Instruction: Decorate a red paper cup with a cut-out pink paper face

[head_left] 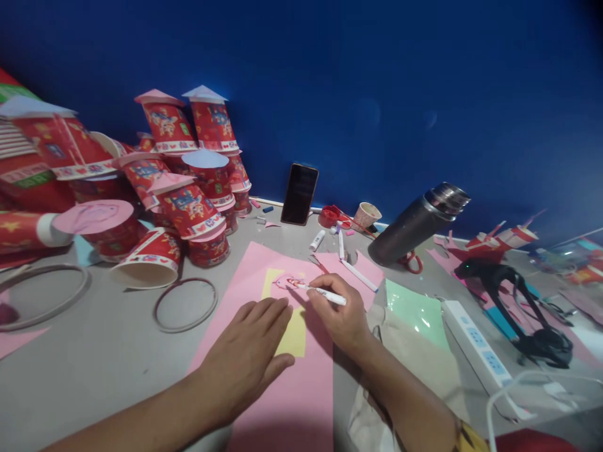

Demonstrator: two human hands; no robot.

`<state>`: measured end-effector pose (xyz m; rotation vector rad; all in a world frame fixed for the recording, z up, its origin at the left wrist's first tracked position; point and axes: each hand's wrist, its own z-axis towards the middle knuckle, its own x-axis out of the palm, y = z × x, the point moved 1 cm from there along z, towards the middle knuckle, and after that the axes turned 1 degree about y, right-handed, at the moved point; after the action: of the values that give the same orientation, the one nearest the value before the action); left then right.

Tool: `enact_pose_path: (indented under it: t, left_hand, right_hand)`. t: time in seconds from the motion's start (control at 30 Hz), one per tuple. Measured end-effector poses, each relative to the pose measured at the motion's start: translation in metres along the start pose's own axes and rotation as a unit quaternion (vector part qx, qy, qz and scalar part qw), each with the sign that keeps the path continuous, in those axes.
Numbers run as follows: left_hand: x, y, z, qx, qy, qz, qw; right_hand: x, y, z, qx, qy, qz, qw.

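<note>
Pinching a white marker (333, 296) near its tip, presumably for control, the right hand (343, 315) works over yellow paper (294, 331), which the left hand (245, 342), laid flat, apparently steadies.

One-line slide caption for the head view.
Right hand holding a white marker at a drawing, left hand lying across yellow paper on a pink sheet.

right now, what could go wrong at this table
The left hand lies close to the drawing, so it might smear any wet ink. If the right hand loosens its grip on the white marker, a stray stroke could mark the yellow paper. The stacked cups could topple if bumped.
</note>
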<state>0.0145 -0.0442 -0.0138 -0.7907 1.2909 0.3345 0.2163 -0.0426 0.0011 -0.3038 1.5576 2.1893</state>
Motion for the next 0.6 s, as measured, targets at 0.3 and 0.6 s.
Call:
enact_pose_path:
  t: [0.3, 0.6]
  left_hand:
    - [0.013, 0.006, -0.001, 0.003, -0.017, -0.008, 1.000]
    - [0.017, 0.009, -0.001, 0.008, -0.016, 0.021, 1.000]
  right_hand:
    - [0.005, -0.004, 0.001, -0.019, 0.038, -0.025, 0.999]
    - [0.006, -0.008, 0.002, -0.029, 0.049, -0.039, 0.998]
